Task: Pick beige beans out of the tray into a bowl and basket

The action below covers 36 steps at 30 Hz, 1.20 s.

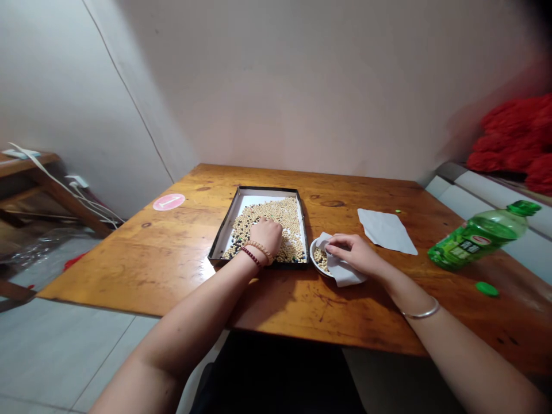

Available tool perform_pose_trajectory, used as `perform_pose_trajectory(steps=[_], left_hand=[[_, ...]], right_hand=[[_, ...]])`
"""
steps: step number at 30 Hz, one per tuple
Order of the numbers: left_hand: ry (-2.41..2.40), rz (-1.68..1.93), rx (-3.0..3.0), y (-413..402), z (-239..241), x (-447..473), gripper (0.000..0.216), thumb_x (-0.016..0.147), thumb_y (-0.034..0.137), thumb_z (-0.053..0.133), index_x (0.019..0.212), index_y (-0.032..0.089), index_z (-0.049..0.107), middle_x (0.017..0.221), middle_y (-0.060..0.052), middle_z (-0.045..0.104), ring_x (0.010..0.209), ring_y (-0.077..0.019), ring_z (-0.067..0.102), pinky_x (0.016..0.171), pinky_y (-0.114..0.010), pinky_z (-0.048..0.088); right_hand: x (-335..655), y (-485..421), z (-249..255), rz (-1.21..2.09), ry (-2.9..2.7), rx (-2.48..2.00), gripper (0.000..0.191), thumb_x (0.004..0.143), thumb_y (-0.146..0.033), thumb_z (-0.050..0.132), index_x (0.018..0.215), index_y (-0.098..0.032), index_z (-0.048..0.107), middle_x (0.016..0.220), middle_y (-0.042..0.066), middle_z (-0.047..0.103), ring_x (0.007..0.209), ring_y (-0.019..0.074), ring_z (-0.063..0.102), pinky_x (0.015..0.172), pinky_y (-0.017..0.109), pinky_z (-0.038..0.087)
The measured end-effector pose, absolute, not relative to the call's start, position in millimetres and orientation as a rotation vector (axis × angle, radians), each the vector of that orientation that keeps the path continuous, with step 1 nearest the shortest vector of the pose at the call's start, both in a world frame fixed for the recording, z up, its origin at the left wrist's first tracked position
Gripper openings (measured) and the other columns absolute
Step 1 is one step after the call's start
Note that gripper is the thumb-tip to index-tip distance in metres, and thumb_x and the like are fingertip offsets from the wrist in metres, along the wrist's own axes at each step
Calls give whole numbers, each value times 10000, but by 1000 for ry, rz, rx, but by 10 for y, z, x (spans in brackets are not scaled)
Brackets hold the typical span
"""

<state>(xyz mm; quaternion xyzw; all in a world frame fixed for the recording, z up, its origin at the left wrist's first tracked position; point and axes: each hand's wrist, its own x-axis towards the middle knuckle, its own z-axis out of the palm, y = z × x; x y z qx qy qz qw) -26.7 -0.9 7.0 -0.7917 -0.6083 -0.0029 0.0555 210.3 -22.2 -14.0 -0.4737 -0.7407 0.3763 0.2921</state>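
A black-rimmed metal tray lined with white paper sits on the wooden table, holding a layer of pale soybeans mixed with some dark beans. My left hand rests inside the tray with its fingers curled down among the beans, hiding whatever they touch. To the right of the tray, my right hand presses a crumpled white tissue against a small white bowl. The bowl holds a few pale beans, and the tissue partly covers it.
A flat white paper sheet lies beyond my right hand. Further right are a green plastic bottle on its side and its green cap. A pink round sticker marks the table's left side, and the wall stands behind.
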Motion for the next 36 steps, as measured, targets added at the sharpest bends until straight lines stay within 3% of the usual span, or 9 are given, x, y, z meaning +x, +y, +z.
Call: perform_pose_trajectory(steps=[14, 18, 23, 31, 36], left_hand=[[-1827, -54, -2403, 23, 14, -269, 250, 872, 192, 456, 847, 87, 681, 913, -157, 653, 920, -240, 555, 841, -361, 451], [-1712, -381, -2466, -26, 98, -215, 249, 900, 242, 445, 866, 122, 660, 910, -124, 626, 902, -219, 538, 795, -334, 450], [-1191, -824, -2850, -139, 128, -65, 188, 901, 338, 507, 905, 197, 632, 901, -26, 611, 844, -140, 529, 779, -262, 431], [-1011, -643, -2674, -259, -37, 92, 232, 929, 334, 451, 879, 175, 613, 840, -53, 571, 799, -166, 482, 578, -258, 379], [-1020, -646, -2672, -253, -27, 85, 236, 931, 335, 447, 885, 173, 612, 870, -58, 568, 819, -166, 480, 574, -260, 381]], right_hand=[[2096, -241, -108, 997, -1977, -1280, 327, 795, -460, 577, 817, -154, 689, 824, 68, 682, 720, 185, 599, 665, 300, 460], [2103, -214, -137, 1000, -1913, -1297, 356, 774, -490, 593, 815, -150, 690, 815, 70, 688, 718, 191, 603, 665, 304, 466], [2104, -147, -227, 1005, -1645, -1274, 426, 733, -556, 612, 860, -155, 682, 862, 81, 700, 774, 206, 616, 717, 317, 474], [2108, -200, -150, 1199, -1688, -1204, 520, 751, -601, 593, 1004, -162, 711, 910, 96, 711, 814, 209, 634, 759, 334, 493], [2128, -196, -153, 1179, -1771, -1213, 472, 741, -570, 623, 909, -141, 724, 880, 102, 715, 792, 218, 638, 734, 337, 494]])
